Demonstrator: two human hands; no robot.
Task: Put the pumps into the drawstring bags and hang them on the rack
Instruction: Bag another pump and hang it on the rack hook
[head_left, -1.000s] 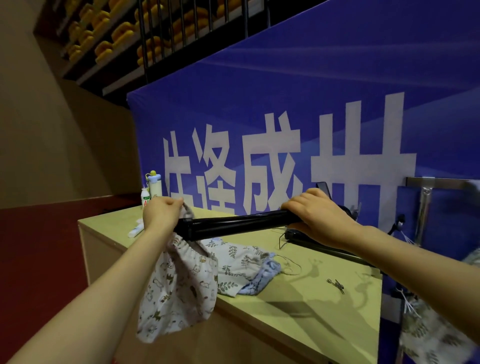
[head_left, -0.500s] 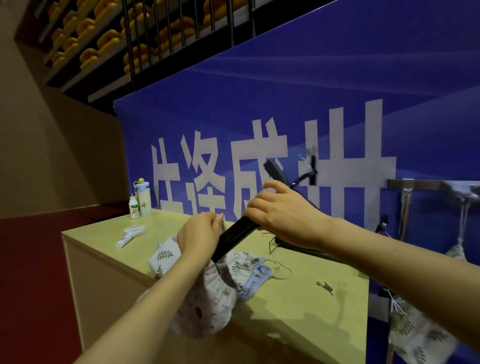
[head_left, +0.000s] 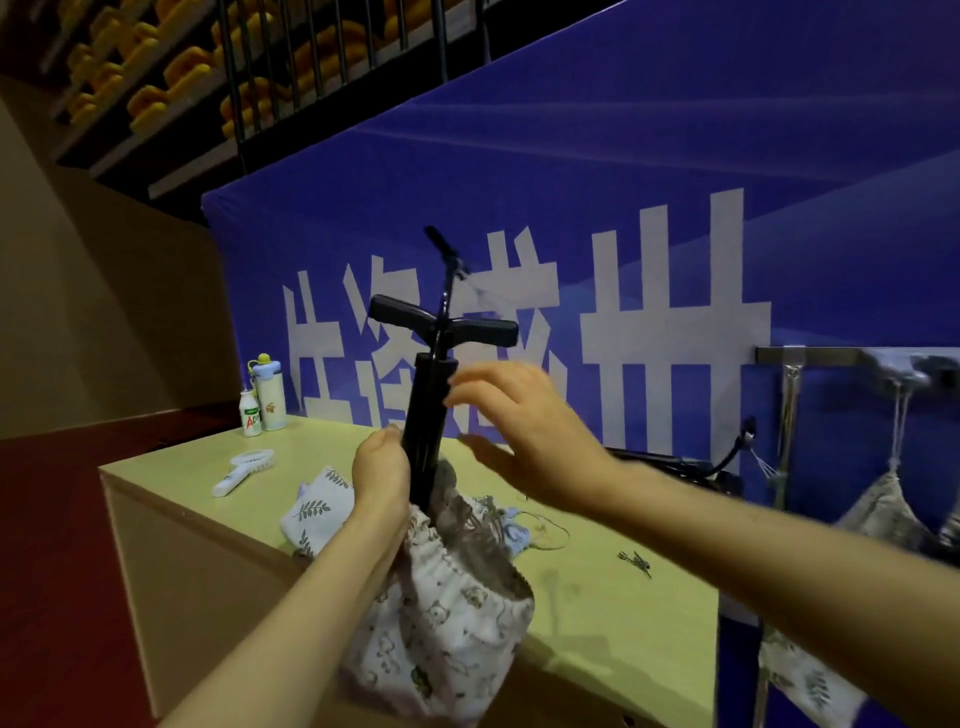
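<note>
A black hand pump (head_left: 427, 415) stands upright, T-handle on top, its lower end inside a bear-print drawstring bag (head_left: 447, 618). My left hand (head_left: 382, 475) grips the bag's gathered rim against the pump barrel. My right hand (head_left: 519, 431) hovers just right of the barrel, blurred, fingers spread and holding nothing. More drawstring bags, leaf-printed (head_left: 317, 512), lie on the table behind. A metal rack (head_left: 789, 415) at the right carries hung bags (head_left: 883, 512). Another black pump (head_left: 670, 465) lies on the table behind my right forearm.
The yellow-green table (head_left: 597, 613) also holds a small white bottle (head_left: 251, 414), a pale flask (head_left: 270, 392), a white hand fan (head_left: 244, 470) and a small metal clip (head_left: 635, 561). A blue banner (head_left: 623, 182) backs the table. Red floor lies to the left.
The pump swung from lying level to upright and its lower end went into the bear-print bag. My right hand let go of the barrel and opened beside it.
</note>
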